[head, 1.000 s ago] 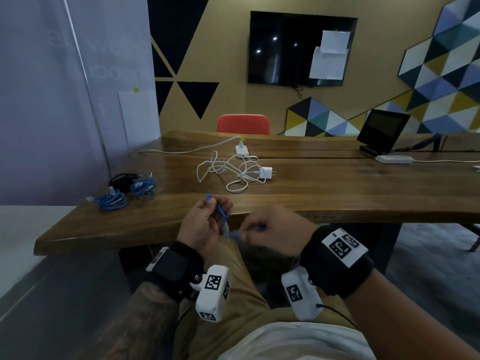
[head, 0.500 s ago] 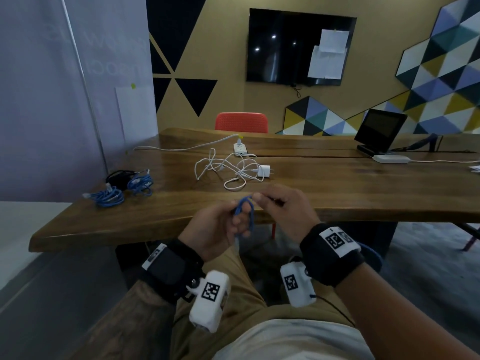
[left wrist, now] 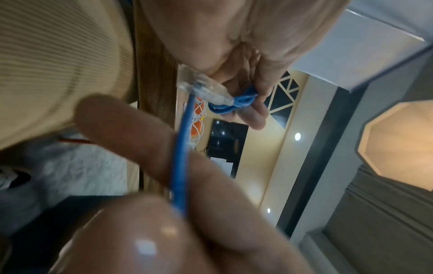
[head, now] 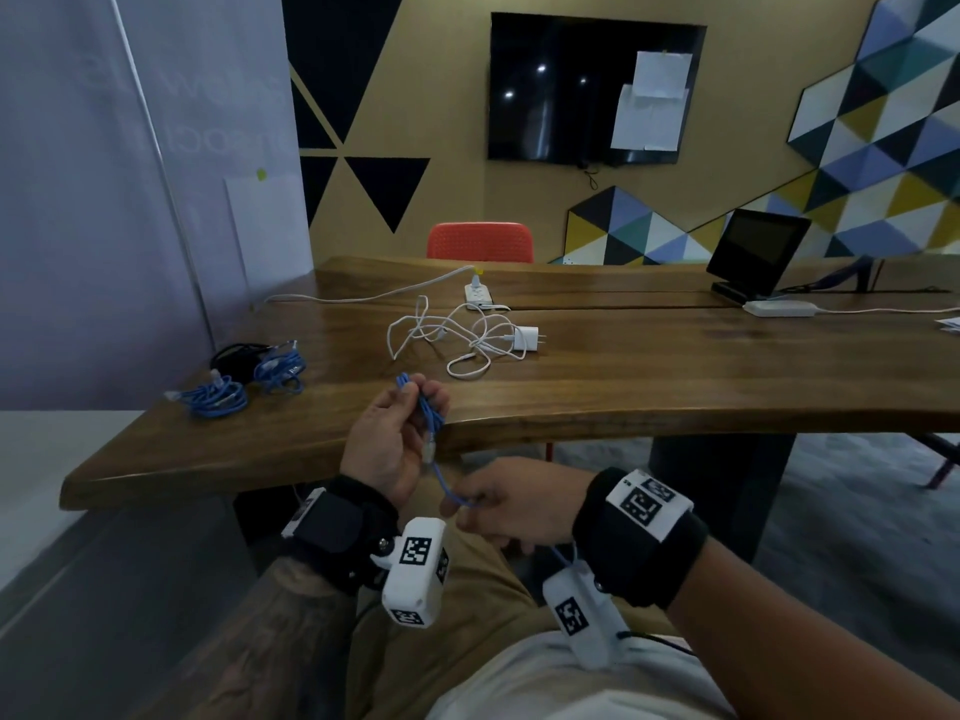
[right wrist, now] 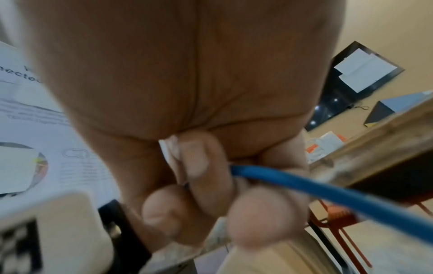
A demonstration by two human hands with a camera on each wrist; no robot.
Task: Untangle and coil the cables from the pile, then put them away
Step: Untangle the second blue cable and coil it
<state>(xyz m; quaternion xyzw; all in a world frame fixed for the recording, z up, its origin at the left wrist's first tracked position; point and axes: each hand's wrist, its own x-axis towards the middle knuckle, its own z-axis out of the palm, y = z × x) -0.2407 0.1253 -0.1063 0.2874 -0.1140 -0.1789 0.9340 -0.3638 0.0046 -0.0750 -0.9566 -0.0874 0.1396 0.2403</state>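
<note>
A thin blue network cable with a clear plug is held in front of the table edge, above my lap. My left hand grips a few folded loops of it, fingers curled round them. The cable runs down from there to my right hand, which pinches the free length between thumb and fingers. Two coiled blue cables and a black one lie at the table's left end. A tangled white charger cable with its plug lies mid-table.
The wooden table stretches to the right. A white power strip sits behind the white tangle. A small black screen and a white box stand at the back right. An orange chair is beyond the table.
My right hand has dropped from beside the left hand down towards my lap, drawing out a length of blue cable. The left hand stays raised with the loops.
</note>
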